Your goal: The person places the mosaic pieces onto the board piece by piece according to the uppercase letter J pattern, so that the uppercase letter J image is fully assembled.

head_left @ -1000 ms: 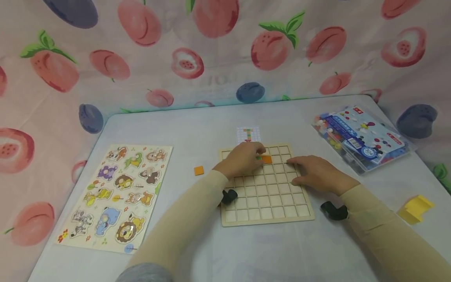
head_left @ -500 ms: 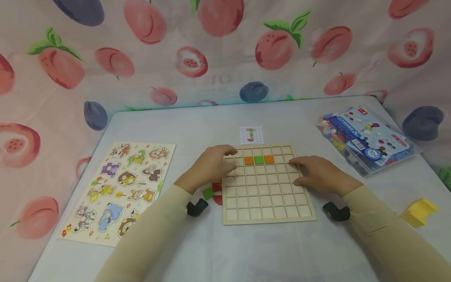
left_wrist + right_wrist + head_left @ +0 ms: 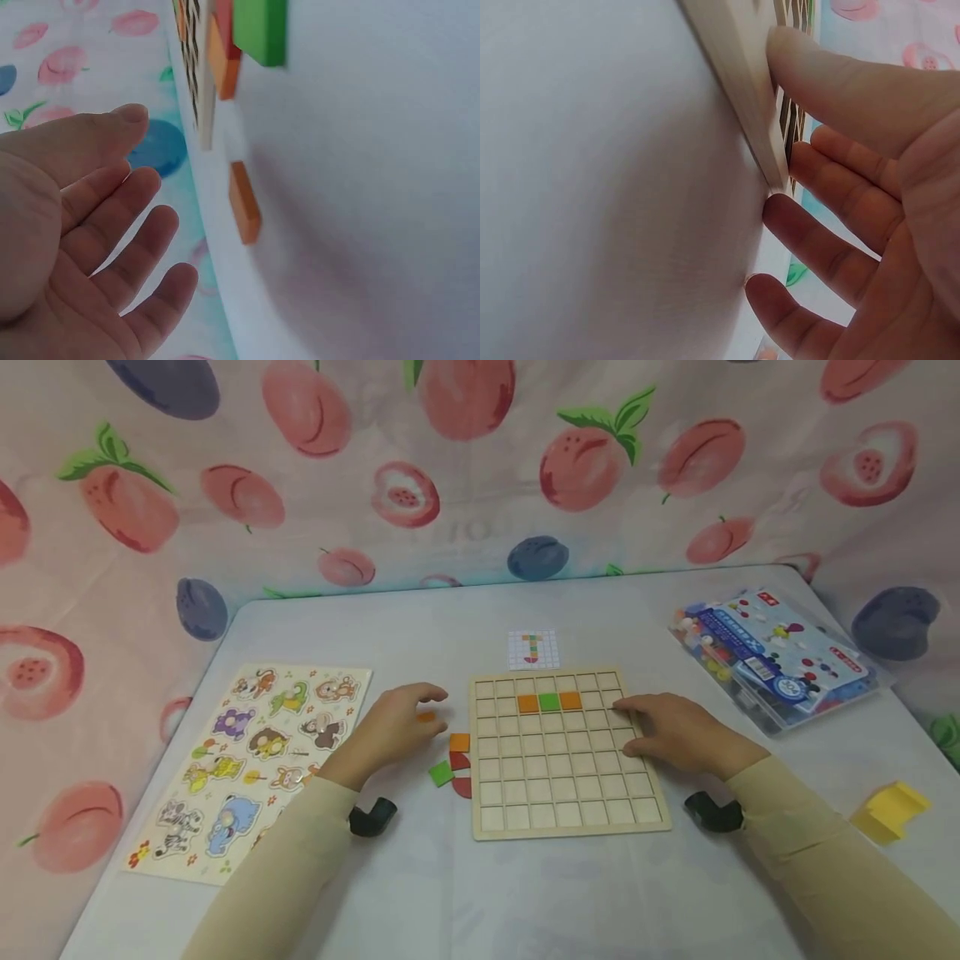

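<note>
A wooden grid board [image 3: 555, 768] lies mid-table, with an orange tile [image 3: 528, 703], a green tile [image 3: 550, 702] and another orange tile [image 3: 571, 700] side by side in its second row from the far edge. My left hand [image 3: 393, 727] hovers left of the board, its fingers loosely spread and holding nothing. A loose orange tile [image 3: 244, 202] lies on the table close by it, partly hidden by the hand in the head view. My right hand [image 3: 678, 733] rests at the board's right edge, thumb [image 3: 802, 56] on the frame and fingers relaxed.
Beside the board's left edge lie an orange square [image 3: 459, 742], red pieces [image 3: 462, 787] and a green square [image 3: 441, 773]. A small pattern card [image 3: 533, 649] sits behind the board. An animal puzzle [image 3: 247, 752] is at left; a plastic case [image 3: 776, 656] and yellow piece [image 3: 890, 812] are at right.
My left hand has left the board and moved left toward the loose orange tile, uncovering the row of tiles and the pieces by the left edge. The right hand has stayed put.
</note>
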Demonstrator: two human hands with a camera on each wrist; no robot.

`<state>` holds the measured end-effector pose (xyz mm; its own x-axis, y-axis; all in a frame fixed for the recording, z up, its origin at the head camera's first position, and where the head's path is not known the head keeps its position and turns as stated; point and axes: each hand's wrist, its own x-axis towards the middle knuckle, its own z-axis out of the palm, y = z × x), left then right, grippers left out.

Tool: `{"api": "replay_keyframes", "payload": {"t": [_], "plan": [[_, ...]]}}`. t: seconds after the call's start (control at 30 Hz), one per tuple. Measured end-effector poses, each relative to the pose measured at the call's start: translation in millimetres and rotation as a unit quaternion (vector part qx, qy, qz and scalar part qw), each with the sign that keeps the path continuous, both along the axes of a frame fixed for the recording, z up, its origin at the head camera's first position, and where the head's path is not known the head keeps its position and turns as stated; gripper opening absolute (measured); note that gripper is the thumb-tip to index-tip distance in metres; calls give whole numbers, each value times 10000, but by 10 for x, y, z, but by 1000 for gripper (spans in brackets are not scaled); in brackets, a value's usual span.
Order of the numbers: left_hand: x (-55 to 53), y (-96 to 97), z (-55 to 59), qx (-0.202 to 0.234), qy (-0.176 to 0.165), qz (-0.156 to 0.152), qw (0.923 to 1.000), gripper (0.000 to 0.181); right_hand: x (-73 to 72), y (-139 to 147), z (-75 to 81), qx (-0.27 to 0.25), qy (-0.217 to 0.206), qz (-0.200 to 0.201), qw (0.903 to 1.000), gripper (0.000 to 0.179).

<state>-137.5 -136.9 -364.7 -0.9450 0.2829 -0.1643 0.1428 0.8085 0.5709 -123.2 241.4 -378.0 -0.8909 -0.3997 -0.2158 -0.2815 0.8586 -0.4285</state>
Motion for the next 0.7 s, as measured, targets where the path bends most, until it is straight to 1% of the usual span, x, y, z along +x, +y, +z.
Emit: {"api": "replay_keyframes", "payload": {"t": [0.17,0.3,0.5,0.57,0.7], "plan": [[-7,-60,-60,-113,-97,-2,9999,42,-5,15,-14,-7,18,27,10000,65],[-11,-87,-110,-202,-33,-66,9998,40,-9,16,-18,54,45,23,10000,64],[-16,-116,-162,-220,64,-152,9996,40,-7,13,-17,47,27,-14,10000,64],[-21,-134,-173,-229,46,-105,9997,41,-5,13,-23,24,17,-16,10000,64],[-27,-183,-187,-256,2,84,9996,40,2,6,-20,9,22,-16,10000,63]]}}
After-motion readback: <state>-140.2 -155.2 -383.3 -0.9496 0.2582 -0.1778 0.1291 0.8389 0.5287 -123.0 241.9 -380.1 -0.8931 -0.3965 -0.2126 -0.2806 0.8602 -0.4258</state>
